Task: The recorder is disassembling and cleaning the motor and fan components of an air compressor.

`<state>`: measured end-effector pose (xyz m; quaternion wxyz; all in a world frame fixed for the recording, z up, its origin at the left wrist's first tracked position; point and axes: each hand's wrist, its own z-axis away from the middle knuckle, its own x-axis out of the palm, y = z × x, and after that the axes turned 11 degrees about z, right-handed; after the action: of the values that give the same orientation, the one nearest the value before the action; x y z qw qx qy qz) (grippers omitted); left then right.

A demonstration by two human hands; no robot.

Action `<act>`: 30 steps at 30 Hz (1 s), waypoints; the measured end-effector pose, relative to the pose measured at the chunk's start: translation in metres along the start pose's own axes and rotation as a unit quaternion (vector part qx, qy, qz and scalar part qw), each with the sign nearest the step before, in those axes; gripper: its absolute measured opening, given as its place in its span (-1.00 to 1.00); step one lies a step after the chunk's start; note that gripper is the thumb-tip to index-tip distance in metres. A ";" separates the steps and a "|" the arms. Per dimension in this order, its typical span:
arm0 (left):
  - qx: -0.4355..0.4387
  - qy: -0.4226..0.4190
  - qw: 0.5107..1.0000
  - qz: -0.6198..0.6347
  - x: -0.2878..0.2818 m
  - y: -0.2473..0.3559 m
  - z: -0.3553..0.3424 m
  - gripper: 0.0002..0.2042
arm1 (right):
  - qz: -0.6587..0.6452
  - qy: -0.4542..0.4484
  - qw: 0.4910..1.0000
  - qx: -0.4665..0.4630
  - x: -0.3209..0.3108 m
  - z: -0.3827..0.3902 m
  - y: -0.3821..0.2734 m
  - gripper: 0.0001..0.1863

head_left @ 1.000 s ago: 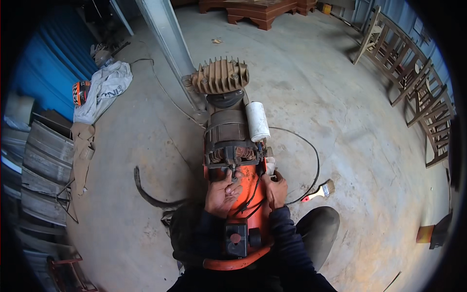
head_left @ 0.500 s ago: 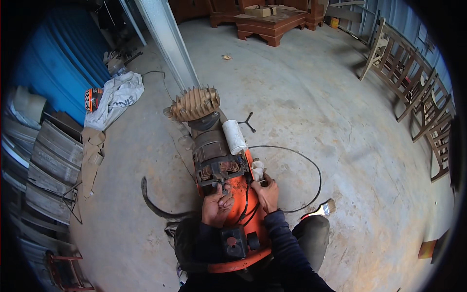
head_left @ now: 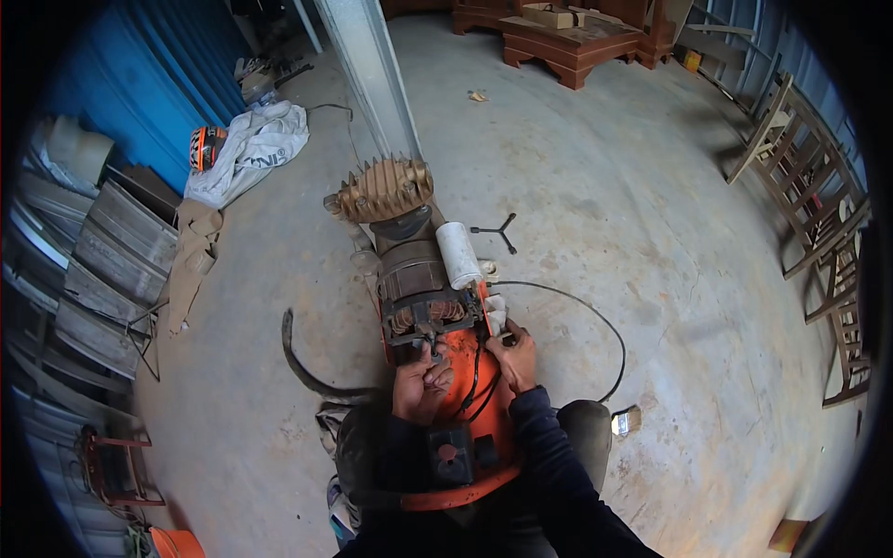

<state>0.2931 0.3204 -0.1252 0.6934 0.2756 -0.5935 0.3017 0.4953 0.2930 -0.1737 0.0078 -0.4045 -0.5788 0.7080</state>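
Compressor motor (head_left: 423, 298) laid on orange tank (head_left: 465, 409) on concrete floor (head_left: 605, 232), open winding end faced toward person for access. Left hand (head_left: 419, 381) pinched on small part at motor end. Right hand (head_left: 513, 358) curled at black cable (head_left: 595, 325) by terminal; grip unclear.

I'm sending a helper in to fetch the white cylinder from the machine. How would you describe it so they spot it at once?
Start at the orange compressor lying on the concrete floor in front of the person. Along the right side of its dark motor, just below the ribbed, finned head, lies the white cylinder. It is the only smooth, plain white part on the machine.
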 end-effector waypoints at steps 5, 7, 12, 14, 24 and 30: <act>-0.008 -0.021 1.000 0.011 0.002 0.003 -0.006 -0.73 | -0.017 -0.074 0.997 0.005 -0.005 -0.013 -0.004 -0.25; -0.019 -0.013 1.000 0.003 0.001 0.006 -0.005 -0.74 | -0.030 -0.050 0.997 0.042 -0.007 -0.009 0.005 -0.28; -0.017 0.015 1.000 -0.016 0.007 0.009 -0.011 -0.79 | -0.077 0.075 0.993 0.046 -0.036 -0.005 0.005 -0.38; -0.007 0.022 1.000 -0.022 0.008 0.012 -0.013 -0.81 | -0.092 0.118 0.989 0.012 -0.059 -0.001 -0.010 -0.40; -0.002 0.063 0.996 -0.068 -0.004 0.020 -0.024 -0.83 | -0.415 -0.045 0.908 -0.024 -0.103 0.027 -0.040 -0.71; -0.011 0.040 0.997 -0.061 -0.009 0.017 -0.028 -0.79 | -0.461 -0.040 0.886 0.010 -0.100 0.030 -0.041 -0.66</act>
<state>0.2976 0.3516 -0.1381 0.7365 0.2916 -0.5506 0.2634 0.5260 0.2342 -0.0836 0.3144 -0.0635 -0.6927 0.6460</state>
